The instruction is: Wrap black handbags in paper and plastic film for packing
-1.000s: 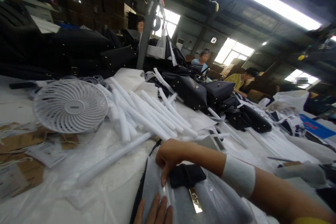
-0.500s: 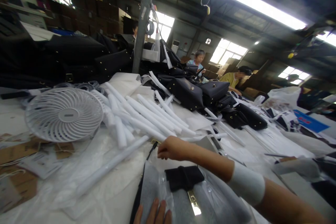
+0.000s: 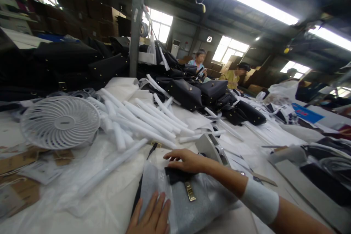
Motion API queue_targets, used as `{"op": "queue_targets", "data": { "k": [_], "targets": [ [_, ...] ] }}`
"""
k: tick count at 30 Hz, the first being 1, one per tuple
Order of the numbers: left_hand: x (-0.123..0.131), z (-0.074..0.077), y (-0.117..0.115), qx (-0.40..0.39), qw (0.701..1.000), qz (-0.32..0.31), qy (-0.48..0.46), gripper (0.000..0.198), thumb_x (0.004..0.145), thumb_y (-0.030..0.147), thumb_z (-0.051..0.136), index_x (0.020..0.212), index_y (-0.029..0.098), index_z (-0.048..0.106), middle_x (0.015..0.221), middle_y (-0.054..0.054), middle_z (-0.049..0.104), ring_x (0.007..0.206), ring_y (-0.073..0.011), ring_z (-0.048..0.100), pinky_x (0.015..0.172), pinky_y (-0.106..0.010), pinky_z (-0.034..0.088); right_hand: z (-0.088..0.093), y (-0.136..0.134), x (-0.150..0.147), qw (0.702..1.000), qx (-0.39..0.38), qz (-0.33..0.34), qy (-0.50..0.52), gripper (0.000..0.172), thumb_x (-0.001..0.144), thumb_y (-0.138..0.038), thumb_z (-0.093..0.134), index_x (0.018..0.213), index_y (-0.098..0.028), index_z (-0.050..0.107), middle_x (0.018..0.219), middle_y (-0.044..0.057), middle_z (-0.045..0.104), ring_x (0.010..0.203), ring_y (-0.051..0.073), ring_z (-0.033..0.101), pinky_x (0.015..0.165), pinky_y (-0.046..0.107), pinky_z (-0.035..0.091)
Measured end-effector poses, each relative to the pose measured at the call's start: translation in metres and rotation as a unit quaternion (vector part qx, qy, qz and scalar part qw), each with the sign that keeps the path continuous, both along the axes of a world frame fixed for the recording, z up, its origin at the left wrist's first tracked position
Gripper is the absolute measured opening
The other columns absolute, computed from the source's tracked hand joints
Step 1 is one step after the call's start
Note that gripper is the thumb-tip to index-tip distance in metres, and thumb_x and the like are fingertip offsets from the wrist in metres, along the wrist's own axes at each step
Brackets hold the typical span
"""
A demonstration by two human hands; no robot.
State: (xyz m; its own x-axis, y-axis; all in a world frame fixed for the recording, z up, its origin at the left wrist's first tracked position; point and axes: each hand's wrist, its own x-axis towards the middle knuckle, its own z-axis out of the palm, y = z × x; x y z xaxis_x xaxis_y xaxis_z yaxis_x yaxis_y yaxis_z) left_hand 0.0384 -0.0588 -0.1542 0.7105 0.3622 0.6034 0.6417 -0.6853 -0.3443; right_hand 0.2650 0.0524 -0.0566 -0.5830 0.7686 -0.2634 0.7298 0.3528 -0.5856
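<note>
A bag (image 3: 205,204) under greyish, translucent wrapping lies in front of me, with a gold metal clasp (image 3: 190,191) showing on its face. My left hand (image 3: 150,215) rests flat on the near left side of the wrapping, fingers spread. Over the black piece (image 3: 175,176) above the clasp is my right hand (image 3: 183,160), its fingers stretched out to the left and slightly bent; it grips nothing that I can see. A thin black strap with a gold buckle (image 3: 155,144) runs out beyond the bag's far left corner.
Left stands a white round fan (image 3: 61,122). White padded rolls (image 3: 148,119) are heaped behind the bag, with black bags (image 3: 183,93) farther back. A grey tape dispenser-like device (image 3: 212,148) sits beyond my right hand. Two co-workers (image 3: 231,76) are across the table.
My right hand has come down from the strap's end onto the black piece, and its fingers have opened out. My left hand shows more, still flat on the wrapping. The view has shifted right.
</note>
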Motion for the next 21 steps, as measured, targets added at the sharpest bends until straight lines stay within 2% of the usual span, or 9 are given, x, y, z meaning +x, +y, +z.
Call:
{"op": "queue_targets", "data": {
  "k": [4,7,10,12,15,17,19,21],
  "targets": [
    [-0.001,0.009,-0.006,-0.018,1.000,-0.004,-0.009,0.040,0.083,0.017,0.048,0.118,0.023,0.066,0.119,0.001,0.072,0.104,-0.0162,0.069,0.082,-0.028,0.051,0.015,-0.022,0.037,0.998,0.036,-0.032,-0.046,0.048,0.089,-0.049,0.058,0.127,-0.021,0.064,0.123,0.010,0.068,0.112,0.030,0.063,0.100,0.040,0.046],
    [-0.003,0.014,-0.010,-0.044,0.999,-0.005,-0.031,0.039,0.086,0.026,0.050,0.123,0.021,0.063,0.126,0.000,0.068,0.111,-0.0178,0.066,0.091,-0.028,0.050,0.022,-0.036,0.052,0.994,0.065,-0.056,-0.062,0.049,0.084,-0.050,0.064,0.125,-0.023,0.066,0.122,0.010,0.069,0.111,0.032,0.064,0.099,0.042,0.047],
    [-0.006,0.014,-0.013,-0.082,0.995,-0.005,-0.060,0.038,0.090,0.032,0.052,0.125,0.021,0.061,0.131,-0.001,0.065,0.116,-0.0183,0.063,0.097,-0.029,0.051,0.030,-0.053,0.060,0.982,0.136,-0.121,-0.053,0.045,0.090,-0.045,0.057,0.129,-0.022,0.062,0.128,0.010,0.065,0.119,0.030,0.059,0.104,0.042,0.043],
    [-0.008,0.013,-0.014,-0.112,0.990,-0.001,-0.081,0.038,0.092,0.036,0.052,0.126,0.022,0.060,0.132,-0.001,0.064,0.118,-0.0180,0.062,0.097,-0.029,0.052,0.033,-0.071,0.067,0.967,0.180,-0.176,-0.050,0.041,0.095,-0.041,0.050,0.128,-0.020,0.062,0.126,0.013,0.065,0.117,0.031,0.060,0.104,0.046,0.043],
    [-0.009,0.022,-0.009,-0.162,0.980,0.020,-0.112,0.037,0.094,0.037,0.050,0.128,0.024,0.059,0.133,-0.002,0.062,0.120,-0.0185,0.061,0.100,-0.032,0.052,0.028,-0.105,0.083,0.945,0.234,-0.228,-0.028,0.035,0.094,-0.038,0.051,0.120,-0.020,0.066,0.121,0.011,0.067,0.112,0.029,0.062,0.101,0.044,0.046],
    [-0.005,0.035,-0.003,-0.216,0.970,0.034,-0.105,0.040,0.095,0.036,0.047,0.132,0.024,0.057,0.136,-0.003,0.059,0.124,-0.0215,0.057,0.105,-0.040,0.048,0.019,-0.125,0.094,0.930,0.265,-0.256,-0.005,0.033,0.093,-0.037,0.054,0.118,-0.021,0.068,0.123,0.010,0.066,0.114,0.027,0.062,0.102,0.041,0.047],
    [0.001,0.049,0.006,-0.302,0.950,0.052,-0.066,0.044,0.095,0.038,0.045,0.135,0.023,0.055,0.140,-0.006,0.054,0.129,-0.0264,0.052,0.108,-0.051,0.042,0.009,-0.139,0.102,0.911,0.287,-0.296,0.013,0.034,0.093,-0.037,0.053,0.118,-0.021,0.068,0.125,0.010,0.065,0.117,0.027,0.060,0.105,0.042,0.046],
    [0.008,0.060,0.014,-0.393,0.916,0.074,-0.022,0.046,0.092,0.041,0.047,0.134,0.023,0.056,0.141,-0.007,0.053,0.131,-0.0304,0.049,0.109,-0.057,0.038,0.001,-0.146,0.107,0.896,0.295,-0.331,0.025,0.036,0.093,-0.036,0.050,0.120,-0.020,0.067,0.127,0.011,0.065,0.120,0.028,0.058,0.106,0.043,0.045]
  ]
}}
